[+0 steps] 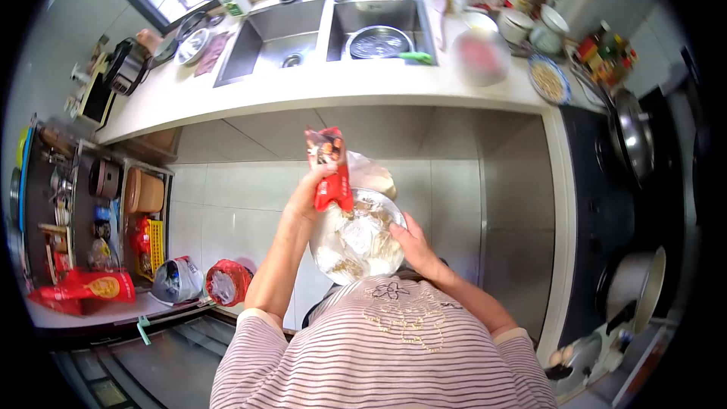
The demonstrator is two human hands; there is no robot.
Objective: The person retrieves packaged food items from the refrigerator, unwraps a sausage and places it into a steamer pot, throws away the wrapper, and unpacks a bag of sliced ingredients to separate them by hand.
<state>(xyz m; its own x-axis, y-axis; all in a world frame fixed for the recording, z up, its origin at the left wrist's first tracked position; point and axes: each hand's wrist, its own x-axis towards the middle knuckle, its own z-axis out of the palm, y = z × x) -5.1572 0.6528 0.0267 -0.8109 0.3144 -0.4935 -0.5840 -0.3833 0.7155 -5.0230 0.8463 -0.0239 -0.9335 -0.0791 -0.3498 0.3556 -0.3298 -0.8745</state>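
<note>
- Gripping a red packet (330, 153), the left hand (309, 188) has its thumb across the front; the other fingers are mostly hidden behind it.
- Holding the right side of a round bowl (319, 251), the right hand (413, 242) lays its thumb over the rim, with its remaining fingers out of sight below.
- The bowl sits close against the striped shirt (356, 333), over the floor between counter and person; the packet's near end overlaps its far left edge, though whether they touch I cannot tell.
- White and brownish stuff fills the bowl, possibly powdery, but the view is too coarse to be sure.
- A pale bag (372, 174) shows just beyond the bowl, right of the packet.
- On the far side runs a white counter (303, 111) with a double sink; a round metal pan (379, 44) lies in the right basin.
- A black stove (594, 167) stands at the right.
</note>
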